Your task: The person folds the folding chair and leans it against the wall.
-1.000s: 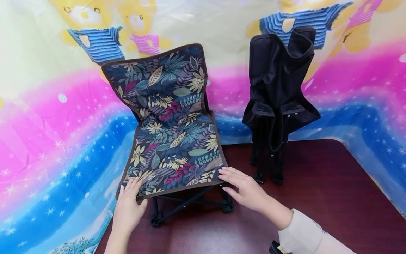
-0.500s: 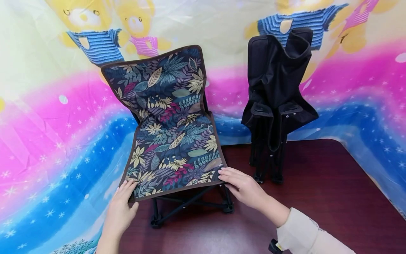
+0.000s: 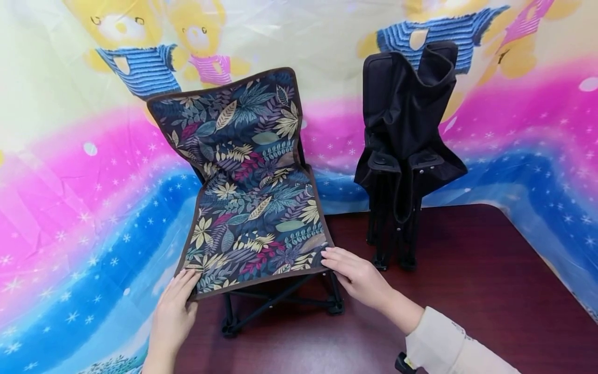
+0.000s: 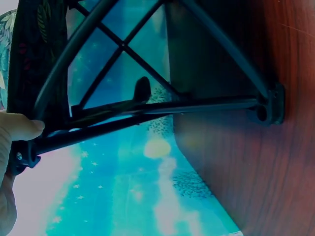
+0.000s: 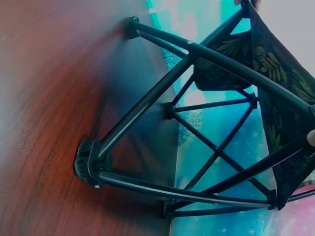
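Observation:
A folding camp chair (image 3: 261, 208) with dark leaf-print fabric stands unfolded on the table, its backrest towards the wall. My left hand (image 3: 172, 311) holds the seat's front left corner, fingers lying over the fabric. In the left wrist view the thumb (image 4: 23, 127) presses against the black frame below that corner. The seat's front right corner is held by my right hand (image 3: 362, 278), whose fingers rest on top; its thumb is mostly hidden in the head view. Under the seat, crossed black tubes (image 5: 189, 54) run down to plastic feet (image 5: 92, 162) on the table.
A second, black folding chair (image 3: 406, 119) stands folded upright at the back right. Both chairs are on a dark red-brown table (image 3: 476, 280). Behind them hangs a printed bear backdrop (image 3: 327, 31). A small black object (image 3: 404, 362) is beside the right sleeve.
My left hand has slid left and slightly down along the seat's front edge to the corner. The right hand stays at its corner, its thumb now tucked lower. The view has shifted slightly.

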`<state>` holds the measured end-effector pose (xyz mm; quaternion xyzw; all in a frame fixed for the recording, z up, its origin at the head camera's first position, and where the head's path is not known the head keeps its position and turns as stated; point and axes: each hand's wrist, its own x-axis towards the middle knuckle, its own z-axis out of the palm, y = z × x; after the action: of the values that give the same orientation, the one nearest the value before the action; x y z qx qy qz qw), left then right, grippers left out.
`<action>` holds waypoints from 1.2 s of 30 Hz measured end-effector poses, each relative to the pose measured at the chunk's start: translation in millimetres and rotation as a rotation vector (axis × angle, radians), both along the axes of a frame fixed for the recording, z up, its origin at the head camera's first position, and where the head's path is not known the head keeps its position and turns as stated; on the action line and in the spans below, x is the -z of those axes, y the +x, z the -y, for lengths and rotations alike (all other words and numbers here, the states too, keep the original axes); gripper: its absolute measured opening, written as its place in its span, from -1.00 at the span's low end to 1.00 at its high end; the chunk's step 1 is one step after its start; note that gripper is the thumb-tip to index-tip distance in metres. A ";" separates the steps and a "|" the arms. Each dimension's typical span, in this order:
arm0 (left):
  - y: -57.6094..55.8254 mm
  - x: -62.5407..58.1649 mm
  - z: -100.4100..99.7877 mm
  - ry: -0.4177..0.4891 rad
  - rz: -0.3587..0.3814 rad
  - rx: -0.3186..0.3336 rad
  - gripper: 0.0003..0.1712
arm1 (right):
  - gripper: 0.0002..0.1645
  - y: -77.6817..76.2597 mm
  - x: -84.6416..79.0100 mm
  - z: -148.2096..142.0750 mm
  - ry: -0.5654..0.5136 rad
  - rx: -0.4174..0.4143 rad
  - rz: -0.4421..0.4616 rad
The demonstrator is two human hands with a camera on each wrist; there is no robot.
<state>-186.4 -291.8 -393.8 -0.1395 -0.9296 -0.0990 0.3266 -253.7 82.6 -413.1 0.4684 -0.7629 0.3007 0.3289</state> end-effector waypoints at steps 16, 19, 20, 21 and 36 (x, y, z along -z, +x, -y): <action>1.1 16.2 5.7 0.106 -0.187 -0.012 -0.35 | -0.62 -3.6 -0.1 -0.5 -0.024 -0.012 -0.056; 1.1 18.9 6.0 0.134 -0.223 -0.010 -0.40 | -0.60 -5.1 -0.8 -1.3 -0.035 -0.011 -0.087; 0.8 19.3 6.2 0.141 -0.231 -0.010 -0.40 | -0.61 -5.7 -1.2 -1.6 -0.038 -0.012 -0.097; 0.5 19.6 6.5 0.147 -0.235 -0.010 -0.41 | -0.62 -6.3 -1.6 -2.0 -0.041 -0.013 -0.109; 0.8 14.0 13.0 0.166 -0.232 0.005 -0.60 | -0.63 -13.0 -8.8 0.7 -0.063 -0.040 -0.237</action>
<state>-185.6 -304.8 -407.8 -0.1249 -0.8737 -0.1597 0.4422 -266.7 82.0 -404.2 0.5051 -0.6994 0.2736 0.4253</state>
